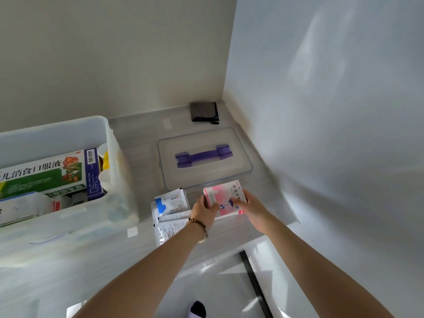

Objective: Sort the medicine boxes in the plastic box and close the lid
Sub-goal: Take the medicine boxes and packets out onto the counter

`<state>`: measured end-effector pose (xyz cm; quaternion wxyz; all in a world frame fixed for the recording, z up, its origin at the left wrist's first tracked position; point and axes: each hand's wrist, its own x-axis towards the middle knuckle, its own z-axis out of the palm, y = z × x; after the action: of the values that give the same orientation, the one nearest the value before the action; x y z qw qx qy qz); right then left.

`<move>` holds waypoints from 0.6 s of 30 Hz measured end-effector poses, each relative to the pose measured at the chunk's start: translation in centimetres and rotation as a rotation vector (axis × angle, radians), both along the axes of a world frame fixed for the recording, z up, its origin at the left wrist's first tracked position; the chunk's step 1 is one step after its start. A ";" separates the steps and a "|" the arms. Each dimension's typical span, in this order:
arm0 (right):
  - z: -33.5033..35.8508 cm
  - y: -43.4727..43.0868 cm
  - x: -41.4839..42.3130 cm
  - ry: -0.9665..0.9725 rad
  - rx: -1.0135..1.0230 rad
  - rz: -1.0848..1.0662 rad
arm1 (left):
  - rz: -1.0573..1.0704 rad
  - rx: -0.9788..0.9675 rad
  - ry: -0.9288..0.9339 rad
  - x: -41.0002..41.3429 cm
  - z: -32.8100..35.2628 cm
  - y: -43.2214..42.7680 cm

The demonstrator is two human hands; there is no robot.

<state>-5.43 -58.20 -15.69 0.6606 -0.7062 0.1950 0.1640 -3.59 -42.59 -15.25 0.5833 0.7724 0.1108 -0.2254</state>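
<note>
Medicine boxes were only partly sorted when I looked. At far left the plastic box (57, 136) stood open on the tabletop (142, 138). It already held a large green medicine box (46, 177) lying flat, smaller packs beside it and a few bottles (105, 160) against its right wall. Right of it, several paper sachets (171, 201) lay loose on the tabletop, not yet put away. Next came my left hand (203, 208), fingers curled round the left edge of a pink medicine box (226, 195). My right hand (250, 207) gripped its right side, thumb on the top face. I could not tell whether the pink medicine box was lifted or resting. Just behind it lay the lid (206, 138), purple handle up, apart from the plastic box. I judged the task roughly midway: the pink medicine box and sachets to stow, then the lid to fit.
</note>
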 end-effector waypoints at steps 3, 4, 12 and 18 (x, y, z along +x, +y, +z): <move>0.1 0.3 0.1 -0.011 -0.034 -0.007 | -0.005 0.049 -0.031 0.1 -0.3 0.2; 0.0 0.4 0.2 -0.013 -0.046 -0.019 | 0.003 0.052 -0.027 0.2 -0.4 0.2; 1.3 0.5 0.3 -0.016 -0.171 0.020 | -0.027 0.084 0.030 0.9 0.7 0.8; 5.4 0.8 2.7 -0.020 -0.385 -0.012 | -0.052 0.098 -0.129 3.3 5.9 2.4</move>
<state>-2.78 -57.42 -10.32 0.5162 -0.8199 0.2203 0.1128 -0.31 -40.15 -9.34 0.5448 0.8155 0.0636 -0.1848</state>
